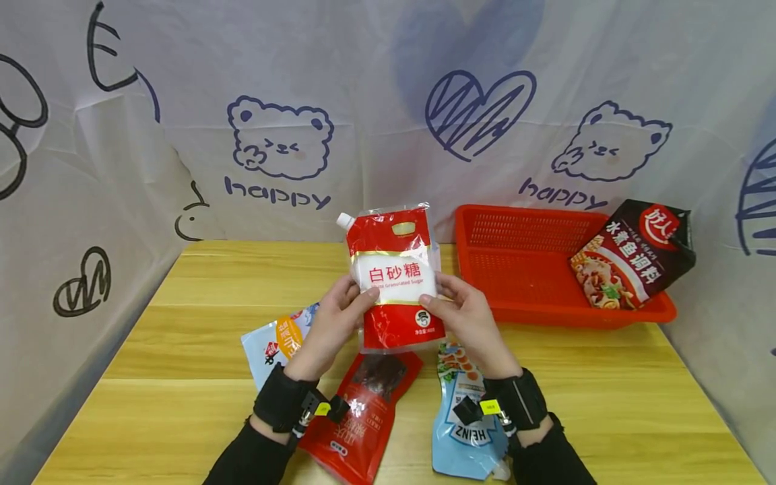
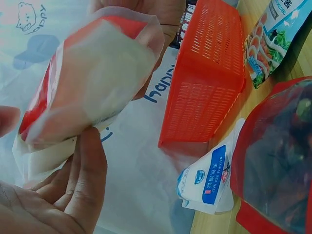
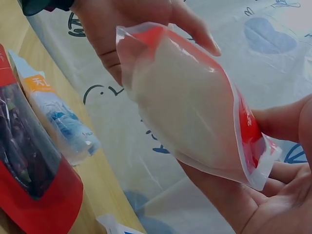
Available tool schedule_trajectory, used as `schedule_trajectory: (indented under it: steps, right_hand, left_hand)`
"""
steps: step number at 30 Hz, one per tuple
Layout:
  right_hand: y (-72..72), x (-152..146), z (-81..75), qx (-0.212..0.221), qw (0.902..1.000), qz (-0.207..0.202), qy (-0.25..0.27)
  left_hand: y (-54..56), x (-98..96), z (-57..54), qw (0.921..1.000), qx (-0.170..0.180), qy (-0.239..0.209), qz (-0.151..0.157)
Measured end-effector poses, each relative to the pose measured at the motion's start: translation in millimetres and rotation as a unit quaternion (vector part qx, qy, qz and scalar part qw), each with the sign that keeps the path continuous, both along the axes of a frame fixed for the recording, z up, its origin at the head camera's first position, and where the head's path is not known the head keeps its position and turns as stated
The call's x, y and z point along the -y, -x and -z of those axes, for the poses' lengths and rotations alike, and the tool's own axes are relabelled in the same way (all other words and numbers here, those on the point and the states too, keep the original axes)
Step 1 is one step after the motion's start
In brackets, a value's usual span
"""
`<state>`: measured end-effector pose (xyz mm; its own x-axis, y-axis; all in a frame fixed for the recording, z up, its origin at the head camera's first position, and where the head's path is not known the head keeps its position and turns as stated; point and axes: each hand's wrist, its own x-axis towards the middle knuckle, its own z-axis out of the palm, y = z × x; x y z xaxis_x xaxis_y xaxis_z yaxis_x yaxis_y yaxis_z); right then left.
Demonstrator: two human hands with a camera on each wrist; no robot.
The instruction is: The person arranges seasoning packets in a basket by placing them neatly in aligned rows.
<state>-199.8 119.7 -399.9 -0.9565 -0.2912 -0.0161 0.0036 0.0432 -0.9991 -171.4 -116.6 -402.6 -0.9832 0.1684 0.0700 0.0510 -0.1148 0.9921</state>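
One sugar pouch (image 1: 397, 269), one red pouch (image 1: 376, 417) near, one light-blue Heinz pouch (image 1: 467, 448) near right, one orange-labeled pouch (image 1: 275, 340) at left, one sea salt pouch (image 2: 200, 183) and one black seasoning pouch (image 1: 633, 259) at right make six pouches at one wooden table (image 1: 151, 377). One left hand (image 1: 330, 323), one right hand (image 1: 469, 316), two wristbands (image 1: 281, 401), one red basket (image 1: 515, 269) and two drawn bears (image 1: 280, 141) also appear.

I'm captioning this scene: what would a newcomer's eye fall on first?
First, probably the red-and-white sugar bag, held between the left hand and right hand near the middle of the head view. Next, the bright red basket at the back right of the table, with a dark seasoning packet at its right end.
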Motion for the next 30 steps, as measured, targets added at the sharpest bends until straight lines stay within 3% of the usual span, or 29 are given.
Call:
schedule_trajectory:
  steps: [20, 30]
  right_hand:
    - [1.8, 10, 4.5, -0.028, 0.9954, 0.063, 0.066]
    - [0.5, 14, 7.6, -0.022, 0.9957, 0.058, 0.069]
  left_hand:
    - [1.9, -2.1, 6.3, 0.9982, 0.011, 0.055, 0.019]
    - [2.3, -3.5, 7.2, 0.9973, 0.012, 0.072, -0.001]
